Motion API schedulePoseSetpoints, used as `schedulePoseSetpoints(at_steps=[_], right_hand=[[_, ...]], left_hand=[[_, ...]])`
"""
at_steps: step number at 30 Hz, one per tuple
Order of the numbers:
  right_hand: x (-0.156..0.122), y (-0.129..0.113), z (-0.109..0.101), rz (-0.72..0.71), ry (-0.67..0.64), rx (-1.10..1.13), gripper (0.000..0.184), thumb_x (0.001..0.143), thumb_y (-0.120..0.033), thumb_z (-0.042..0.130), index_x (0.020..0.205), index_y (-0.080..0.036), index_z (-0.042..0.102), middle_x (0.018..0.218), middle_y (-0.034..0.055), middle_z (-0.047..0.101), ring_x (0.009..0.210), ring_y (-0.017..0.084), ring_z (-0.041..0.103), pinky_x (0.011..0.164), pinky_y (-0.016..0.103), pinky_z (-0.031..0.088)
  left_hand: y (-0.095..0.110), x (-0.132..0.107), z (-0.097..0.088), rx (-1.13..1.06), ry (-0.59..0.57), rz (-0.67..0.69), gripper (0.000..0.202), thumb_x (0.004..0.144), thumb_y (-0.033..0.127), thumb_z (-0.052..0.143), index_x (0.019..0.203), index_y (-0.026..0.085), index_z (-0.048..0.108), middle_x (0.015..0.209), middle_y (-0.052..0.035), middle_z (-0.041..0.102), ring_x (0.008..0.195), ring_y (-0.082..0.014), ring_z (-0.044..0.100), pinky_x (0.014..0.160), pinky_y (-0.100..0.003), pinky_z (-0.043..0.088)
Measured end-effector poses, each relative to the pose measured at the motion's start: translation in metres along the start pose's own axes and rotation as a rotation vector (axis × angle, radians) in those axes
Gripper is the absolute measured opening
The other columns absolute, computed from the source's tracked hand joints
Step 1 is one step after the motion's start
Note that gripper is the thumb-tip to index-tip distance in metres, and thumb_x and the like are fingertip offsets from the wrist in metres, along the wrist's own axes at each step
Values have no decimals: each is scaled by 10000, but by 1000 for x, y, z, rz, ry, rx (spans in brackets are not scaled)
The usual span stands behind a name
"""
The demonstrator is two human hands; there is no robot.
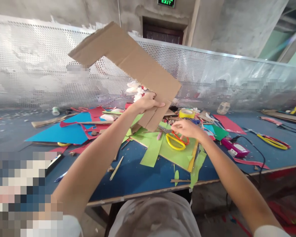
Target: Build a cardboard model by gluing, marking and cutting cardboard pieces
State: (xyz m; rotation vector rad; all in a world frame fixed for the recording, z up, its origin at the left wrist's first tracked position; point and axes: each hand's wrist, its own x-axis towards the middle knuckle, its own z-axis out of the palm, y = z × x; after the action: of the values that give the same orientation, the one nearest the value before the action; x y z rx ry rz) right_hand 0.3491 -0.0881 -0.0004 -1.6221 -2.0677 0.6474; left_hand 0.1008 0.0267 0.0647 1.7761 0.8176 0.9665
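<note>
Upward, cardboard [141, 62] slanting from left hand [148, 102] gripping it, scissors [175, 147] just beneath right hand [187, 128], its hold unclear

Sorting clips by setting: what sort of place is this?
Likely a craft workspace, perhaps in an unfinished building: cut cardboard, scissors and green paper scraps at a blue table, bare concrete wall behind.

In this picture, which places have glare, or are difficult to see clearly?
Head view: whitish glare on the mesh panel; a faint light streak at upper right; coarse pixel blocks hide the lower left corner; the cardboard keeps a clear outline.
</note>
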Motion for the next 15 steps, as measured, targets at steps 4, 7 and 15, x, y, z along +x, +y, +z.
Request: schedulePoseSetpoints(at_steps=[4,7,15], right_hand=[[11,3,11,-74,120,503,414,1054,-594,770,1213,-214,728,1154,156,859,978,276,853,712,335,686],[21,4,27,-118,122,760,459,945,-588,906,1155,-232,707,1058,105,861,913,251,845,713,332,706],[26,10,29,-170,156,812,297,924,-411,923,1054,-199,760,917,75,838,725,188,783,591,270,642]], left_hand=[[-7,1,30,-86,23,28,544,654,298,1074,1055,167,730,1163,-149,837,1138,-354,808,1072,-546,640],[-11,3,49,-185,30,53,486,729,269,1046,1053,169,697,1129,-130,832,1073,-308,819,1047,-515,654],[-10,9,16,-161,186,22,227,938,194,855,922,195,629,756,-41,699,774,-199,747,847,-365,676]])
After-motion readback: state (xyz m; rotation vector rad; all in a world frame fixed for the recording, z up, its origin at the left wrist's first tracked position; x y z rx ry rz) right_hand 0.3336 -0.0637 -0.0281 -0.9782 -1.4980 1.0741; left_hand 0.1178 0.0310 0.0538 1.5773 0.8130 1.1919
